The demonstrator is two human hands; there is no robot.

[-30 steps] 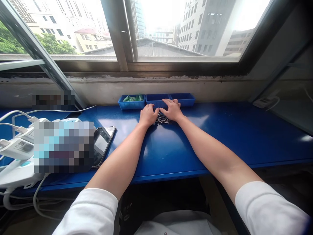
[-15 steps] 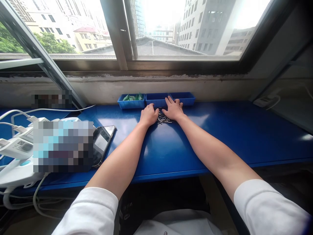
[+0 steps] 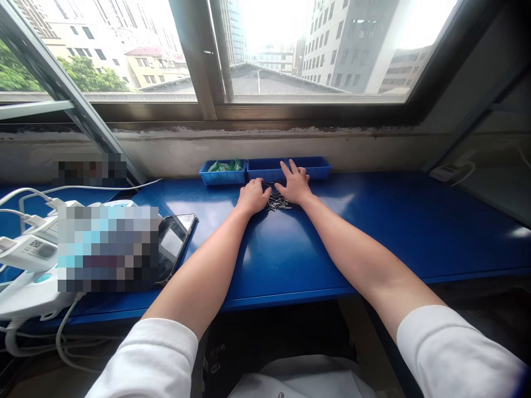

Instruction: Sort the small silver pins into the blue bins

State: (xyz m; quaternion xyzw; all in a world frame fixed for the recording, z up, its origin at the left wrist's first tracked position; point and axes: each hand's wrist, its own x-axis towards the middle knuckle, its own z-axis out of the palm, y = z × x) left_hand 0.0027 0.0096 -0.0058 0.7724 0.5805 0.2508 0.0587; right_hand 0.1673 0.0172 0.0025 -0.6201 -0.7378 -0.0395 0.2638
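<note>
A loose pile of thin, silvery and dark metal pieces, like nails or screws (image 3: 279, 202), lies on the blue tabletop. My left hand (image 3: 251, 197) rests at the pile's left edge, fingers bent over and thumb held apart toward the pieces. On the other side, my right hand (image 3: 296, 186) has its fingers spread, with the thumb at the pile's upper right. Two of its fingers reach up in front of the blue bins. Neither hand visibly holds a piece, though the undersides are hidden. Behind stand a middle bin (image 3: 265, 171) and a right bin (image 3: 321, 171).
A left blue bin (image 3: 224, 177) contains green-and-clear crumpled packets. A phone (image 3: 176, 243) lies left of my forearm, beside a blurred-out patch. White power strips with plugs and cables (image 3: 33, 287) crowd the table's left end. A metal-framed window (image 3: 265, 110) rises behind the bins.
Both hands stay at the pile. The right hand's raised fingers are spread slightly wider apart, and some metal pieces have shifted a little.
</note>
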